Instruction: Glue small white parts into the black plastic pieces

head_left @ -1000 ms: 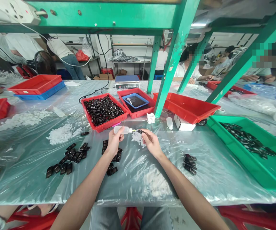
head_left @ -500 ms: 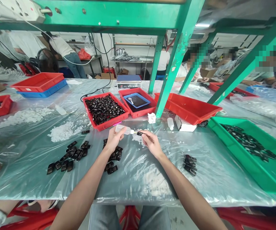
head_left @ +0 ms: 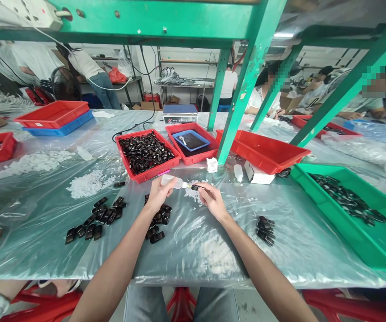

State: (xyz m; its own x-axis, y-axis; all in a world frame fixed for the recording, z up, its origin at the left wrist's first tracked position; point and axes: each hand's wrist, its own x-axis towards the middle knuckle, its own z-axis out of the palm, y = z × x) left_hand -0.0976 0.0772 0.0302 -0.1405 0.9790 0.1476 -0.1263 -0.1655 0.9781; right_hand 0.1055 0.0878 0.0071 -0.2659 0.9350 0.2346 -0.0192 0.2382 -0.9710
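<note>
My left hand [head_left: 160,193] is wrapped round a small translucent bottle [head_left: 176,182] whose thin tip points right. The tip reaches a small black glossy piece [head_left: 196,187], pinched in the fingers of my right hand [head_left: 213,200]. Whether tip and piece touch is too small to tell. Beneath them lies a scatter of small white bits [head_left: 193,193]. Several black pieces [head_left: 159,219] lie beside my left wrist, partly hidden by it. More form a group [head_left: 103,214] farther left, and a small stack [head_left: 265,230] sits right of my right forearm.
Behind my hands stands a red tray [head_left: 141,179] full of black pieces, beside a red tray [head_left: 196,159] holding a blue one. A green post [head_left: 235,116] rises at right of centre. A large green bin [head_left: 333,219] sits on the right. White piles [head_left: 90,183] lie left.
My hands, the bottle and the black piece look unchanged. In the background at the right, people have shifted slightly.
</note>
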